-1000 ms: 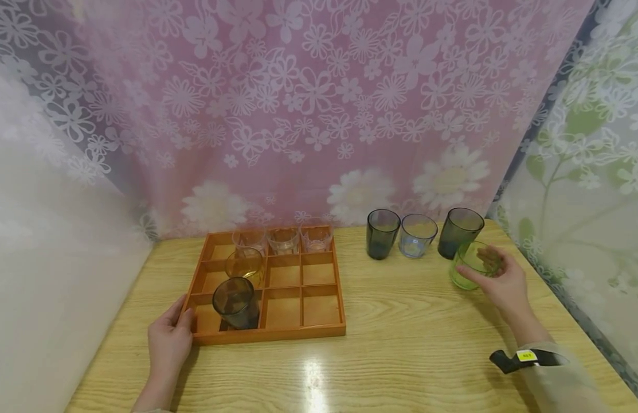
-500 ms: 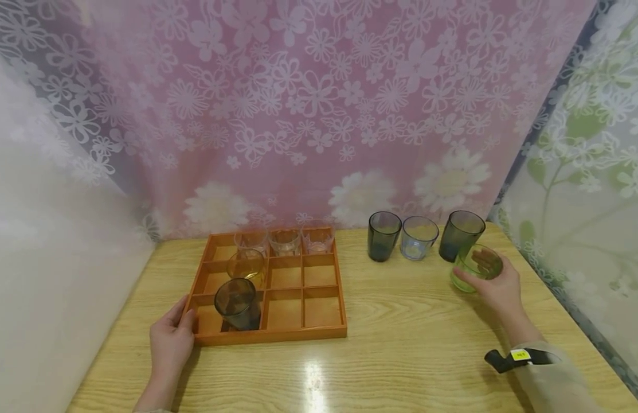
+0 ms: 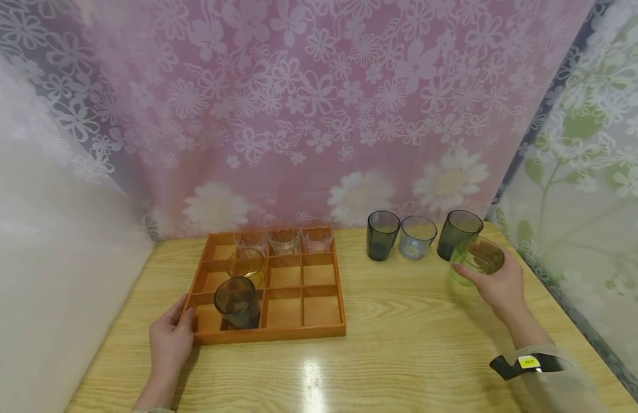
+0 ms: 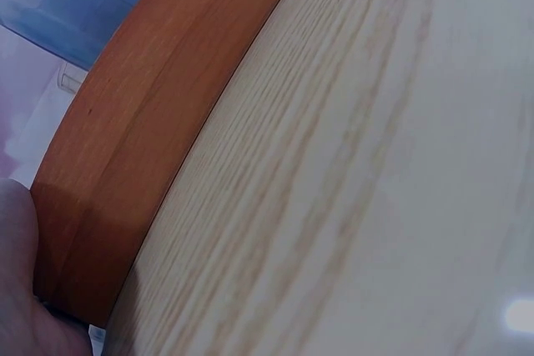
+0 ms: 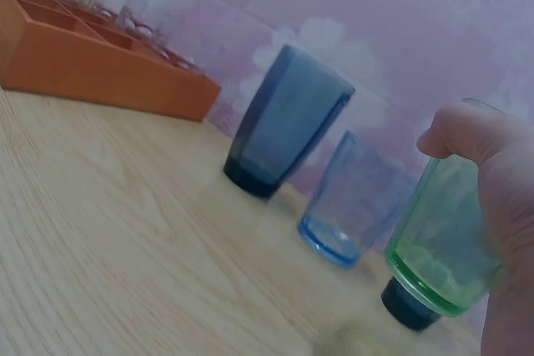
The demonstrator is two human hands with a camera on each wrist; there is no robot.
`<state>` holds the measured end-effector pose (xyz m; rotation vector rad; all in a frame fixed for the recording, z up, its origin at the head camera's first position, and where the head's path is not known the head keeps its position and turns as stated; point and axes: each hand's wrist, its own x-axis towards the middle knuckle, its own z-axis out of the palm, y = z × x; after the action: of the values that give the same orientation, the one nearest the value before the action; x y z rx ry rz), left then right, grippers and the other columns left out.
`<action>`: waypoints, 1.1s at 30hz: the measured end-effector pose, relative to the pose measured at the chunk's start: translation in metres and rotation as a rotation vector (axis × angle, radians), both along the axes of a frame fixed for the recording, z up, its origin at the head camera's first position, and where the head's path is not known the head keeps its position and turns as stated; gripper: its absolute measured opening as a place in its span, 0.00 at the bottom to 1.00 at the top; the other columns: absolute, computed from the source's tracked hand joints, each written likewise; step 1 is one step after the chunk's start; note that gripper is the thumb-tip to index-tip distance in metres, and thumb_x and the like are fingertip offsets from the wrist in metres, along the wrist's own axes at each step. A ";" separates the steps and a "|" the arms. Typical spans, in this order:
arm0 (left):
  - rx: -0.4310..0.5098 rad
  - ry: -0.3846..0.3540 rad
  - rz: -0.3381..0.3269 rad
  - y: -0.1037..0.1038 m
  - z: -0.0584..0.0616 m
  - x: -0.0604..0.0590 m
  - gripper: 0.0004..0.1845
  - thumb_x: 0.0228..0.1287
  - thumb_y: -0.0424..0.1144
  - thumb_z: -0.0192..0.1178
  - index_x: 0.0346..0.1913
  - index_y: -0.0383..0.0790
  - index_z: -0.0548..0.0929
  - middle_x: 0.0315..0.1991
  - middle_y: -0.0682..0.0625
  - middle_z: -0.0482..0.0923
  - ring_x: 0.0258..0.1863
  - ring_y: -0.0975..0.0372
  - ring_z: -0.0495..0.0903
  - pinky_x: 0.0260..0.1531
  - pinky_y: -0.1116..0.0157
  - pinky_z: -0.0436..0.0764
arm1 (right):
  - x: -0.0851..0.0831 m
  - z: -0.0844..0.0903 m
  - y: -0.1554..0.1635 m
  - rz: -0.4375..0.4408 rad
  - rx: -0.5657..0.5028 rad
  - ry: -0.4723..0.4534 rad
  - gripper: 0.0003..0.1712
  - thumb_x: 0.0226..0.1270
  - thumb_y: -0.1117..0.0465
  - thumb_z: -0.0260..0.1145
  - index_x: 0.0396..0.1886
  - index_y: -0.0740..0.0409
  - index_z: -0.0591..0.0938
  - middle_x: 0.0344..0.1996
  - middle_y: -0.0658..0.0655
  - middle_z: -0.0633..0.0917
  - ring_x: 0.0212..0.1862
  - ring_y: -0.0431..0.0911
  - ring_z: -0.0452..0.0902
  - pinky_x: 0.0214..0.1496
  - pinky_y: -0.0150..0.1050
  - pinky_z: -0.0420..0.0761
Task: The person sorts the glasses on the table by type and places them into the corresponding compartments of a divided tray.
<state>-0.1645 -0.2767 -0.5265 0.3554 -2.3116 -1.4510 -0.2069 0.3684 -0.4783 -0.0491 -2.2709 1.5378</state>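
Note:
In the head view my right hand (image 3: 496, 284) grips a short green glass (image 3: 465, 264) around its side. In the right wrist view the thumb lies across the upper part of that green glass (image 5: 442, 248), whose base is raised above the table. At the left my left hand (image 3: 171, 339) holds the front left corner of an orange-brown wooden tray (image 3: 267, 333) divided into compartments. A tall dark grey glass (image 3: 237, 304) leans in the tray's front row. Behind it is an amber glass (image 3: 245, 267), and several clear glasses (image 3: 284, 242) stand along the back row.
Right of the tray stand a dark glass (image 3: 383, 236), a pale blue glass (image 3: 418, 238) and another dark glass (image 3: 457, 235), which the green glass partly overlaps. A pink flowered curtain (image 3: 308, 143) hangs behind the wood-grain table (image 3: 401, 344); pale curtains flank both sides.
My right hand has raised the green glass slightly, after a small dip with little sideways movement. My left hand stays at the tray corner, and the other glasses have not moved.

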 end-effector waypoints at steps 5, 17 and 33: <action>0.013 -0.008 0.001 0.000 0.002 0.001 0.22 0.77 0.30 0.60 0.70 0.30 0.79 0.65 0.36 0.78 0.67 0.48 0.74 0.50 0.86 0.71 | 0.003 0.016 -0.020 0.092 -0.067 0.028 0.39 0.63 0.71 0.80 0.71 0.65 0.72 0.62 0.52 0.81 0.61 0.40 0.78 0.58 0.23 0.78; 0.030 0.011 -0.009 0.002 0.003 0.001 0.22 0.77 0.28 0.59 0.70 0.29 0.79 0.64 0.34 0.79 0.66 0.47 0.76 0.48 0.85 0.72 | 0.005 0.027 -0.087 0.218 -0.020 0.025 0.42 0.63 0.66 0.82 0.73 0.63 0.72 0.64 0.63 0.79 0.61 0.38 0.78 0.64 0.28 0.77; 0.044 0.015 -0.003 0.002 0.003 0.001 0.22 0.76 0.27 0.60 0.70 0.29 0.79 0.64 0.35 0.78 0.66 0.48 0.75 0.49 0.84 0.72 | -0.013 0.025 -0.175 0.380 -0.112 0.006 0.45 0.57 0.66 0.85 0.72 0.64 0.73 0.65 0.63 0.80 0.66 0.59 0.76 0.69 0.45 0.77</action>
<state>-0.1635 -0.2750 -0.5239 0.3526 -2.2725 -1.5024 -0.2197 0.1936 -0.4535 0.3765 -2.2807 1.8452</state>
